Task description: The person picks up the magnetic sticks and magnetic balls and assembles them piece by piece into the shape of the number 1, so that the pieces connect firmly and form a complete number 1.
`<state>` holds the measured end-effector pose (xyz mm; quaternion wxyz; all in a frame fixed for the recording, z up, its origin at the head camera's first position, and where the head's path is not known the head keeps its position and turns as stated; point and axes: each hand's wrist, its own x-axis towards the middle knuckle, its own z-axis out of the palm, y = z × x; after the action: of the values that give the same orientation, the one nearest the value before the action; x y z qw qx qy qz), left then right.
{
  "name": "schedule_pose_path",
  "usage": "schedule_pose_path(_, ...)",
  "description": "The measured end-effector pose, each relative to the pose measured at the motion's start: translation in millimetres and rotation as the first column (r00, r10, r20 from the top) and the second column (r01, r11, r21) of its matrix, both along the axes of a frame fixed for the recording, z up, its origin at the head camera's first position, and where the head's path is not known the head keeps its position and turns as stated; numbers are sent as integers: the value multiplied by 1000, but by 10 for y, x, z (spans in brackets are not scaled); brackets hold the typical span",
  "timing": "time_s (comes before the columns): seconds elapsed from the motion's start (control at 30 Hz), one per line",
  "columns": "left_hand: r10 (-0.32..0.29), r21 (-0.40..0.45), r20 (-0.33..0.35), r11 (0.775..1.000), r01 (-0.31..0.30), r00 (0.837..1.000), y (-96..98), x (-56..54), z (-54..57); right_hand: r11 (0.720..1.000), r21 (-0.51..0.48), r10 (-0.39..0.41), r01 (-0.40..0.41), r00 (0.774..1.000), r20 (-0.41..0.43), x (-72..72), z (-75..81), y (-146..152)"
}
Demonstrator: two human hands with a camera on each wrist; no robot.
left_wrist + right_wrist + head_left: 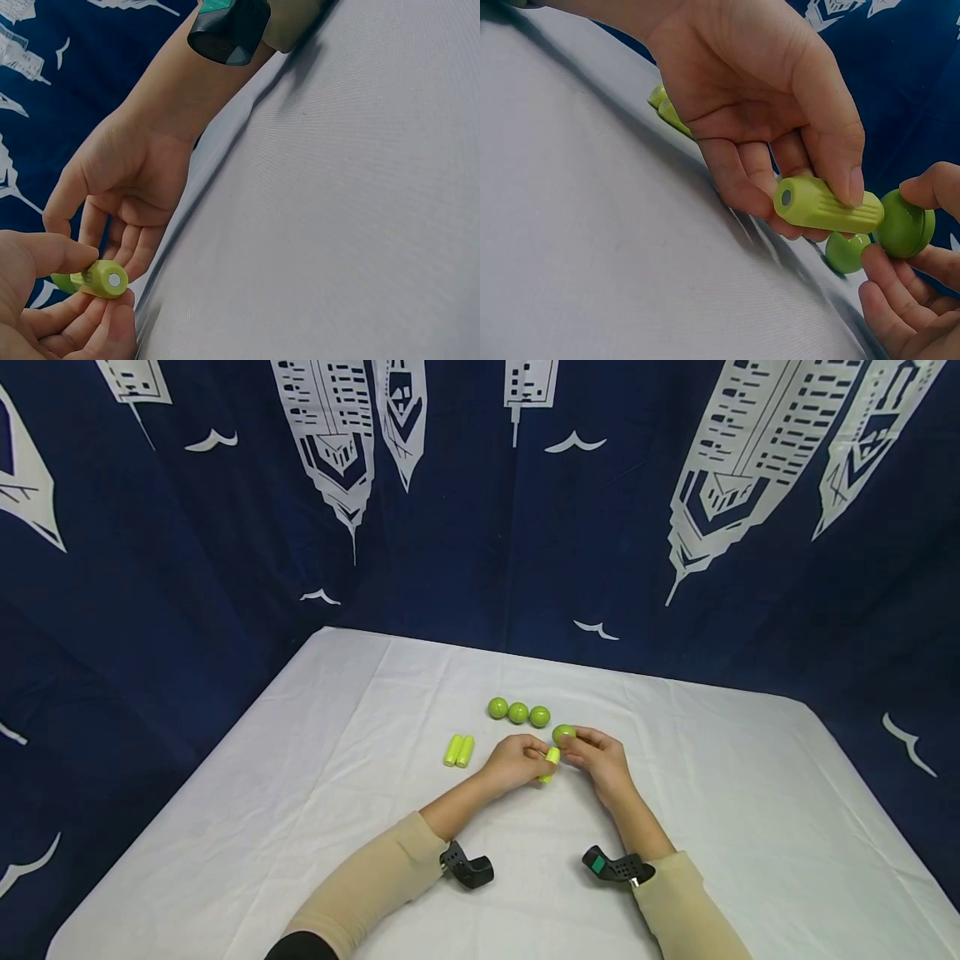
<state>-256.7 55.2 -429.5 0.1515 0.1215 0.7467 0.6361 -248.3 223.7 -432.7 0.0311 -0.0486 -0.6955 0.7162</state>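
My left hand (513, 762) pinches a short yellow-green ribbed rod (829, 208) between thumb and fingers. A round grey disc is set in the rod's near end. Facing it, my right hand (606, 764) grips a green ball (904, 225) with a seam around it. In the right wrist view the ball meets the rod's far end. From the left wrist view, the rod (105, 279) covers most of the ball, and the disc in its end looks white.
Three more green balls (518, 712) sit in a row beyond the hands. Two matching rods (458, 751) lie side by side to the left. The white-covered table (360, 860) runs back to a dark blue patterned curtain (465, 568).
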Motion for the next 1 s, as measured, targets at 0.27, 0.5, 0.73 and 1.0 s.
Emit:
schedule_pose_path(0.27,-10,-22,4,1000,10,1000,19,17,9,1000,21,5,-5,1000,9,11,-9,-16)
schedule_pose_path(0.5,-14,14,8,1000,14,1000,25,26,15,1000,24,0,-1,1000,12,6,-25,-18)
schedule_pose_path(0.73,-17,22,11,1000,16,1000,24,28,-12,999,47,11,-13,1000,27,6,-29,-19)
schedule_pose_path(1.0,-10,57,28,998,8,1000,36,6,-19,998,42,46,-48,998,45,16,12,-3)
